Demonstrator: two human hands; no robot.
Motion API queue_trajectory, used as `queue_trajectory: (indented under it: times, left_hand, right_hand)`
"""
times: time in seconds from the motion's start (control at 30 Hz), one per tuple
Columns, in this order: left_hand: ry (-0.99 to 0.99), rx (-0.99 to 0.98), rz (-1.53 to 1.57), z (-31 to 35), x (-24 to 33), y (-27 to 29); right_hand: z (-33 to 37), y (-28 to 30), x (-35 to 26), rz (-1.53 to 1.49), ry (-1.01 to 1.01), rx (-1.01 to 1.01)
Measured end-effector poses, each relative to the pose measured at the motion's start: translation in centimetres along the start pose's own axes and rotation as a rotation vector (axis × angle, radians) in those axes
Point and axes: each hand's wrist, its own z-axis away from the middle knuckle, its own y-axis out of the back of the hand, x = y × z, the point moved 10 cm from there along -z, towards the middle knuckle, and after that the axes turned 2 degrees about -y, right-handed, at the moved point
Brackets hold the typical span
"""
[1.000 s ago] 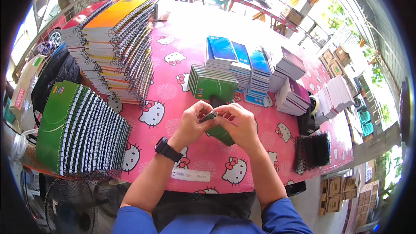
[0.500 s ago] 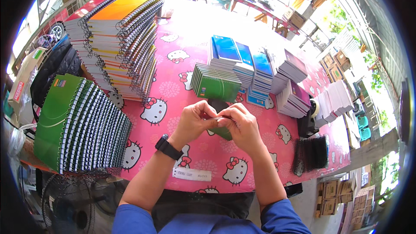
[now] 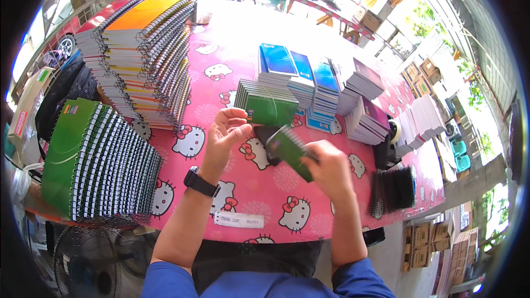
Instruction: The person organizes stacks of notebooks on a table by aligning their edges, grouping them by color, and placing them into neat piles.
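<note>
My right hand [image 3: 331, 168] grips a small green notebook [image 3: 290, 152] by its near right edge, tilted over the pink table cover. To its left my left hand [image 3: 225, 135] is raised and open, thumb apart from the fingers, with nothing visible in it. A fanned stack of small green notebooks [image 3: 270, 109] lies just beyond both hands. Partly covered by the held notebook is a dark flat object [image 3: 266, 137], whose kind I cannot make out.
Tall spiral-notebook stacks, green [image 3: 63, 154] and orange-topped [image 3: 138, 19], stand at the left. Blue notebooks [image 3: 281, 58], purple notebooks [image 3: 375, 116] and a black tape dispenser [image 3: 386, 154] are at the right. Black spiral wires [image 3: 395, 190] lie near the right edge; a paper strip [image 3: 239, 219] lies in front.
My hands, pinched together before, have parted. The left has opened and moved left; the right has moved right and now grips the green notebook. The view has shifted slightly.
</note>
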Motion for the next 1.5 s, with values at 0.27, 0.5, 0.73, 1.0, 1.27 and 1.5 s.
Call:
queue_trajectory:
  times: [0.27, 0.5, 0.73, 1.0, 1.27, 1.5]
  left_hand:
    - [0.077, -0.042, -0.137, 0.5, -0.8, -0.1]
    - [0.134, -0.170, -0.168, 0.7, -1.9, -2.3]
    - [0.076, -0.325, -0.461, 1.6, -2.1, -4.5]
    - [-0.057, -0.528, -0.596, 3.8, -2.6, -8.2]
    - [0.002, -0.502, -0.503, 3.3, -3.7, -7.7]
    - [-0.115, -0.493, -0.442, 3.6, -1.6, -6.5]
  right_hand:
    - [1.6, 2.8, -0.8, 0.054, 0.029, 0.022]
    - [2.1, -1.5, 8.4, 0.523, -0.220, -0.343]
    - [3.2, -2.6, 5.8, 0.478, -0.050, -0.296]
    - [3.5, -2.6, 1.1, 0.330, 0.018, -0.365]
    - [2.0, 1.4, -1.1, -0.217, 0.095, -0.037]
    - [0.9, 0.0, -4.5, -0.267, 0.153, -0.054]
